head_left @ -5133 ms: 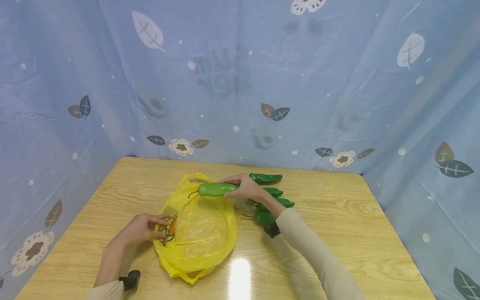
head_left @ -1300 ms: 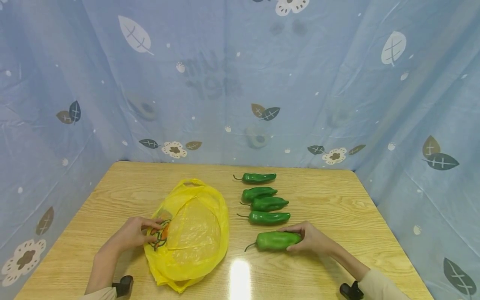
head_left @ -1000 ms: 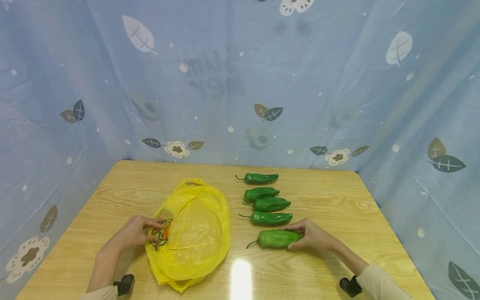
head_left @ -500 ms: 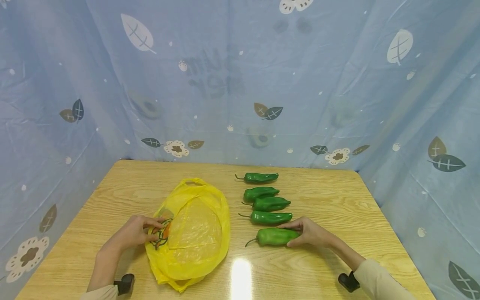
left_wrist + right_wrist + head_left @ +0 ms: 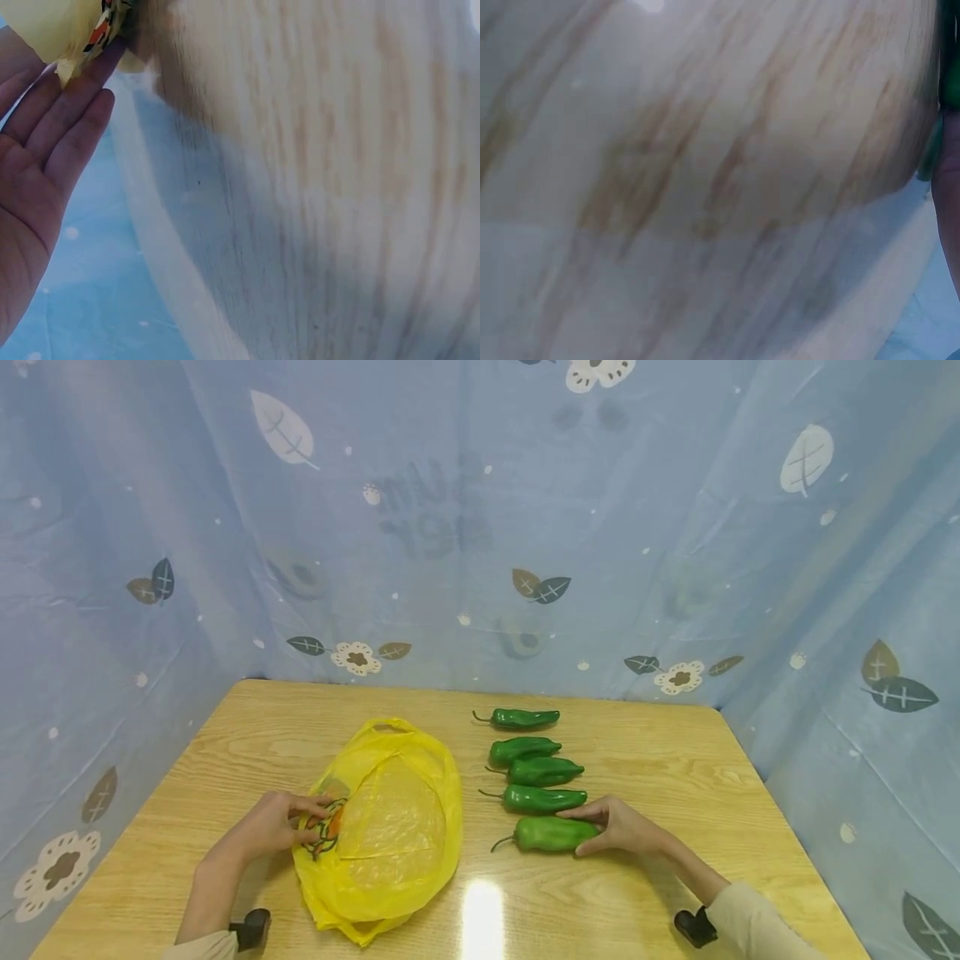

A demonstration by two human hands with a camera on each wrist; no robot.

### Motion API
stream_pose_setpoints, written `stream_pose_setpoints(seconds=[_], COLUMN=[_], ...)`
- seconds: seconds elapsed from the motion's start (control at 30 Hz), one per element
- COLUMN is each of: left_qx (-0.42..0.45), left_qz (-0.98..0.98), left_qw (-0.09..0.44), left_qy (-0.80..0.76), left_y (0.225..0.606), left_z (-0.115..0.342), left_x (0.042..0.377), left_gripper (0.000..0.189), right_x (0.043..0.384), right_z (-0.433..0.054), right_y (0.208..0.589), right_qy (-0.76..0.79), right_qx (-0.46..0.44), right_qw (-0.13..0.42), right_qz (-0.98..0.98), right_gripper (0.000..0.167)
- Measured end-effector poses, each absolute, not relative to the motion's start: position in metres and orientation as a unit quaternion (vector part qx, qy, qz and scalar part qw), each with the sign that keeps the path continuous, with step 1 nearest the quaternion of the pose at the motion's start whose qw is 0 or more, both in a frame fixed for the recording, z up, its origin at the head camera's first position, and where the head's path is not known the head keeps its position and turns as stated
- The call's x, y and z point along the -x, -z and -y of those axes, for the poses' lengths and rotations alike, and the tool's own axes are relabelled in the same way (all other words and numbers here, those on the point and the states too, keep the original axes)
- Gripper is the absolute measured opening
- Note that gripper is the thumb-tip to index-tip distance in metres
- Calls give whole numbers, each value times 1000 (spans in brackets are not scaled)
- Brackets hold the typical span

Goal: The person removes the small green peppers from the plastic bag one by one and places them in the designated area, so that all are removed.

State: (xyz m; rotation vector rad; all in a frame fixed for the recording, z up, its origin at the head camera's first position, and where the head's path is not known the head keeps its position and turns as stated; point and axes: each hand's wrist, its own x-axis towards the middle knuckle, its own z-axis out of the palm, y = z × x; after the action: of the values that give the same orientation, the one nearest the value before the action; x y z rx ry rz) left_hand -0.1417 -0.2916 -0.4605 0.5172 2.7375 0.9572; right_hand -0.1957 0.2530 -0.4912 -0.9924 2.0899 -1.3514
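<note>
My left hand pinches the left rim of a yellow plastic bag, next to its orange and dark printed patch. In the left wrist view a fold of the bag lies at the fingers. On the right, my right hand grips the blunt end of a light green pepper, thumb on the near side and fingers on the far side. The pepper lies on the table with its thin stem pointing left. Only a strip of the hand shows in the right wrist view.
Several darker green peppers lie in a column beyond the held one: one at the back, one close behind the held pepper. The wooden table ends at a blue patterned curtain on the back and sides.
Around five seconds ago the light green pepper was held over the bag; now it lies right of it. In the last second it slid slightly away from me, toward the other peppers. Left hand unchanged.
</note>
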Motion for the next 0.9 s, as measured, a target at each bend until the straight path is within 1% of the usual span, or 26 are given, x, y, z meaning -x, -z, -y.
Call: stream_pose_setpoints(seconds=[0.17,0.4,0.63,0.77,0.9], left_qx=[-171,-174,-171,-172,-173], left_qz=[-924,-922,-924,-921,-920], left_qw=[100,99,97,101,102], left_qy=[-327,-332,-330,-335,-337], left_y=[458,458,459,458,455], left_z=[290,289,289,290,292], left_x=[140,138,140,142,140], left_gripper=[31,31,31,32,32], right_x=[196,197,198,198,194], right_z=[-254,-254,-258,-266,-279], right_y=[495,489,483,476,459], right_qy=[497,490,507,529,545], right_qx=[361,352,363,348,325], right_qw=[233,245,257,264,247], right_qz=[-754,-759,-739,-727,-733], right_gripper=[56,59,56,54,49])
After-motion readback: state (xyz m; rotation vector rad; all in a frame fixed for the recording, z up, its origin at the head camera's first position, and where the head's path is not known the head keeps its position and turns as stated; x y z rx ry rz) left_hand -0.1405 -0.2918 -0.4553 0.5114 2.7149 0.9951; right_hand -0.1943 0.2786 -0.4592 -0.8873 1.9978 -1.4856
